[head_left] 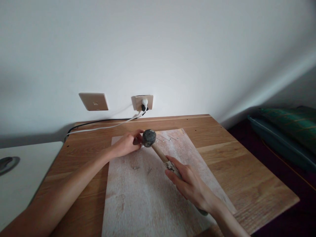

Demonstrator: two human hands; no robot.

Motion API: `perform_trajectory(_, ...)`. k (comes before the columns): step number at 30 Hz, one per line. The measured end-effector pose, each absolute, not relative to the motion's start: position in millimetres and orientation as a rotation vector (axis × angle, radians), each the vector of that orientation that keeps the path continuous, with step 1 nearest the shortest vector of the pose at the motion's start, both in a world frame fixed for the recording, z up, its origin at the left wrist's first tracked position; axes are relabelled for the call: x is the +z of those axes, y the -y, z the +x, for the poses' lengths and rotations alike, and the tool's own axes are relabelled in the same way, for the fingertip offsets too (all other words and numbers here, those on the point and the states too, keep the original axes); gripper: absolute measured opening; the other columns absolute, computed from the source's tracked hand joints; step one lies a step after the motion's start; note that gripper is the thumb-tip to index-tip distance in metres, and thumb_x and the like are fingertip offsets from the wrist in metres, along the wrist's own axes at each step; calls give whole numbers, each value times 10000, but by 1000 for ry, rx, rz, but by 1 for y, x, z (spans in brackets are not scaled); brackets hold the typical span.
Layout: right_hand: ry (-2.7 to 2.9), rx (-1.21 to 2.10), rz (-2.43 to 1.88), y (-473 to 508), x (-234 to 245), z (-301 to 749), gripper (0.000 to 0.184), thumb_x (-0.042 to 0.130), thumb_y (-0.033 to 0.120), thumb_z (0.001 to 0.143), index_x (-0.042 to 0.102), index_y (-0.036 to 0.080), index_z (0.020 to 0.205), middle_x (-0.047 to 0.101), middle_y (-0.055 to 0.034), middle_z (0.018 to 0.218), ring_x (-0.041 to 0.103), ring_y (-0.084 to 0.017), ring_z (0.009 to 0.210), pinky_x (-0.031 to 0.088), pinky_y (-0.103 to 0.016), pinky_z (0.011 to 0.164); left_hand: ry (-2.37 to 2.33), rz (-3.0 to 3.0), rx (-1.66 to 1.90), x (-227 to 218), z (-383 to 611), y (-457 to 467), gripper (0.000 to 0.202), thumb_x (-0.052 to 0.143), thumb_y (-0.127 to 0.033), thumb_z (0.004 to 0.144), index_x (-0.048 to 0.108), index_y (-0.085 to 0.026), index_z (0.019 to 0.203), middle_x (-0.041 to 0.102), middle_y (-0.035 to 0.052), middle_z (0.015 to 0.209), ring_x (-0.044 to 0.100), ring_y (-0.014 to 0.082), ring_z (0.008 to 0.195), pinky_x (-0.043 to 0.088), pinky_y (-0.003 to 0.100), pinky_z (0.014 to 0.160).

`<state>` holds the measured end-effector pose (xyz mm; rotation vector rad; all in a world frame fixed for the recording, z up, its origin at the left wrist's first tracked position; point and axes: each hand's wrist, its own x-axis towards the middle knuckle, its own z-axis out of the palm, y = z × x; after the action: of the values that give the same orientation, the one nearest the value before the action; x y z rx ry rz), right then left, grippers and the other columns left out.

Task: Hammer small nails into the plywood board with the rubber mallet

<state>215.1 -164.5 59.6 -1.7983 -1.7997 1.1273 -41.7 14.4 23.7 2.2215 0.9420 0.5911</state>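
My right hand (pixel 189 182) is wrapped round the wooden handle of a hammer (pixel 160 153), which slants up and to the left. Its round, dark, worn head is over the far part of a whitish wooden board (pixel 138 200). My left hand (pixel 128 143) rests at the board's far left, fingers pinched together right beside the hammer head. What those fingertips grip, if anything, is hidden. To the right of the head, several thin nails (pixel 170 140) stand in a row in the board. Two loose nails (pixel 135 168) lie nearer to me.
Under the board is a brown wooden table (pixel 247 177) against a white wall. A socket with plugs (pixel 144 103) and a wall plate (pixel 93 101) are behind it. White and black cables (pixel 103 126) cross the table's back edge. Cushions (pixel 288 131) lie at right, a white surface (pixel 27 177) at left.
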Motion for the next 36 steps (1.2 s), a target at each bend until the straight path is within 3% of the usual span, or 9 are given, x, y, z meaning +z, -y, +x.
perform_trajectory(3, 1830, 1097, -1809, 177, 56, 224, 583, 450, 539, 1079, 526, 208, 1553, 695, -51, 867, 686, -253, 843, 527, -378, 812, -899, 2356, 370, 52, -56, -12, 348, 690, -274, 820, 641, -203, 1157, 729, 58, 1115, 699, 224, 971, 521, 314, 849)
perform_trajectory(6, 1811, 1087, -1879, 190, 50, 233, 609, 466, 557, 1065, 516, 226, 1574, 731, -88, 1049, 688, -301, 1037, 515, -430, 949, -844, 2477, 104, 76, -62, 1, 211, 719, -367, 829, 669, -205, 954, 678, 42, 1036, 667, 213, 904, 489, 306, 811)
perform_trajectory(10, 1785, 1132, -1953, 198, 48, 238, 654, 465, 591, 1051, 508, 220, 1588, 736, -113, 1152, 670, -332, 1147, 512, -428, 995, -798, 2506, -163, 77, -51, 26, 115, 736, -200, 758, 660, -215, 843, 646, 12, 917, 644, 207, 859, 427, 293, 712)
perform_trajectory(14, 1783, 1146, -1927, 197, 49, 237, 642, 453, 582, 1058, 503, 223, 1588, 737, -104, 1135, 682, -323, 1118, 512, -439, 1005, -704, 2582, -215, 69, -40, 36, 167, 632, -43, 724, 580, -202, 721, 626, 12, 835, 627, 197, 812, 400, 303, 694)
perform_trajectory(18, 1709, 1172, -1958, 197, 45, 237, 670, 451, 595, 1052, 479, 218, 1605, 724, -115, 1170, 664, -323, 1170, 491, -447, 1056, -812, 2589, -195, 74, -43, 31, 174, 607, -41, 736, 562, -209, 729, 628, 3, 767, 606, 203, 776, 368, 307, 664)
perform_trajectory(22, 1670, 1204, -1947, 198, 43, 237, 680, 466, 602, 1044, 463, 236, 1616, 714, -114, 1217, 650, -324, 1199, 472, -456, 1091, -796, 2587, -158, 75, -46, 29, 189, 652, -69, 701, 601, -218, 806, 655, 0, 831, 623, 210, 809, 364, 298, 645)
perform_trajectory(28, 1644, 1225, -1958, 197, 43, 237, 706, 449, 632, 1040, 441, 245, 1630, 696, -107, 1185, 655, -331, 1159, 481, -487, 1074, -769, 2581, -186, 71, -45, 30, 164, 614, -49, 693, 553, -200, 672, 629, 6, 776, 611, 180, 716, 355, 300, 621)
perform_trajectory(32, 1649, 1203, -1948, 197, 42, 237, 698, 458, 629, 1038, 462, 240, 1618, 696, -106, 1170, 661, -328, 1131, 482, -488, 1064, -886, 2550, 40, 70, -52, 15, 108, 600, -109, 764, 609, -216, 761, 624, -13, 709, 582, 164, 638, 351, 282, 591)
perform_trajectory(36, 1664, 1198, -1954, 196, 45, 236, 699, 452, 627, 1033, 485, 226, 1605, 709, -105, 1125, 676, -328, 1075, 506, -487, 1015, -866, 2577, 276, 58, -56, -6, 123, 559, -130, 858, 658, -202, 860, 690, 17, 832, 647, 176, 735, 436, 282, 689)
